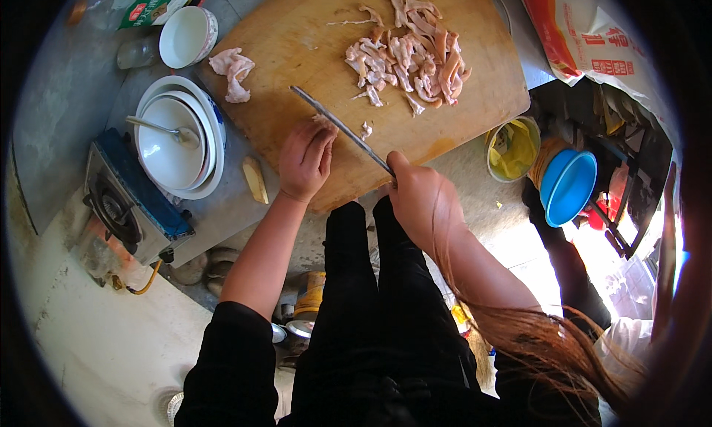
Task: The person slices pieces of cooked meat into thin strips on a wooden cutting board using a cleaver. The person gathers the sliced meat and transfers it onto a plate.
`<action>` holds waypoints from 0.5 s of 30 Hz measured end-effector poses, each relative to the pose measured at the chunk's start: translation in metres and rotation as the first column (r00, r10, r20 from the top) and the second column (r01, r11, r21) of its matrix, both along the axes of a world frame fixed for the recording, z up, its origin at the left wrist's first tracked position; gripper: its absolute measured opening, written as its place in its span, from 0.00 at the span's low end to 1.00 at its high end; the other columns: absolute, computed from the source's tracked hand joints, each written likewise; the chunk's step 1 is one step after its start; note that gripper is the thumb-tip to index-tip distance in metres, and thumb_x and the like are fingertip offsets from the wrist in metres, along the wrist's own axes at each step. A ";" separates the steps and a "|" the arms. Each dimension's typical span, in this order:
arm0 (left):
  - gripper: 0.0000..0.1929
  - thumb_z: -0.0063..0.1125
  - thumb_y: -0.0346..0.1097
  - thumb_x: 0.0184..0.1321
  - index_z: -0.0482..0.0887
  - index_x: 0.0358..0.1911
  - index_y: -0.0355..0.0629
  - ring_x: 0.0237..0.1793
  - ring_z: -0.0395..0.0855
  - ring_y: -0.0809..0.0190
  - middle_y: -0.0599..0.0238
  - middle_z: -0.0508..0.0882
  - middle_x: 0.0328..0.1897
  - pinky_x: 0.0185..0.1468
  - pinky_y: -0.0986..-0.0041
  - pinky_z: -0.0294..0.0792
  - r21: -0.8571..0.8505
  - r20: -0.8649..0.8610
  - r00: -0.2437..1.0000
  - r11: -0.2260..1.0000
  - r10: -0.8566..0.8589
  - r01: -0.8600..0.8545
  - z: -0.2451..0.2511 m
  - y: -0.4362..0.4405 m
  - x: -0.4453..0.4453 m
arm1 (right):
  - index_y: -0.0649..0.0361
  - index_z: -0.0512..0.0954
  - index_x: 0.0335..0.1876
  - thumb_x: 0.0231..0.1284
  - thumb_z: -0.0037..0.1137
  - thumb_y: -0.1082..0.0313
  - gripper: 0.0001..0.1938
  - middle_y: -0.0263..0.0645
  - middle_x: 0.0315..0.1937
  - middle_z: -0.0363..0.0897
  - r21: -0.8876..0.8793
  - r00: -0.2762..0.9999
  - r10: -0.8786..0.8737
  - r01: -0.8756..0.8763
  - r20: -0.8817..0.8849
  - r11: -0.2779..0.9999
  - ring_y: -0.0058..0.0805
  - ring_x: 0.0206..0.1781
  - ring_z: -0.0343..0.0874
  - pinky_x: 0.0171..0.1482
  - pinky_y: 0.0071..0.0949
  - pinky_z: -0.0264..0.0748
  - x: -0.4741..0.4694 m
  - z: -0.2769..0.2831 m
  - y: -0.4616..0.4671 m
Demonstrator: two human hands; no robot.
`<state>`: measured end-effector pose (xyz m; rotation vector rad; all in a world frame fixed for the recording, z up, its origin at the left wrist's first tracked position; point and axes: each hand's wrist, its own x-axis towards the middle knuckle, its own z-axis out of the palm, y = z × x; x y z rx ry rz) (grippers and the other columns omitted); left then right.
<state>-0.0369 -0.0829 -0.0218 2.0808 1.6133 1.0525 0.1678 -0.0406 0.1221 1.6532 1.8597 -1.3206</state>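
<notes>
A knife point(345, 127) is gripped in my right hand point(427, 200), its narrow blade edge-on and pointing up to the left over the wooden cutting board point(289, 54). My left hand point(305, 161) presses a small piece of raw meat point(325, 122) on the board, fingertips just left of the blade. Beyond the knife lies a heap of raw meat strips point(417, 60). One small scrap point(366, 130) sits right of the blade. A larger uncut piece of meat point(235, 73) rests at the board's left edge.
Left of the board stand nested white bowls point(171, 143) with a spoon, another bowl point(188, 36) and a plastic bottle point(111, 9). A gas stove point(133, 199) and a pale peeled piece point(255, 180) are nearer. Right are a lined bucket point(513, 149), a blue basin point(567, 187) and a plastic bag point(595, 32).
</notes>
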 end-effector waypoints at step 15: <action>0.11 0.62 0.25 0.57 0.87 0.44 0.38 0.46 0.85 0.42 0.53 0.87 0.47 0.49 0.58 0.80 -0.092 0.007 0.999 0.995 -0.041 0.041 -0.009 -0.005 -0.005 | 0.58 0.70 0.46 0.63 0.52 0.73 0.08 0.50 0.28 0.85 -0.040 0.966 0.196 -0.192 0.170 0.981 0.50 0.33 0.88 0.33 0.44 0.83 -0.011 -0.013 -0.006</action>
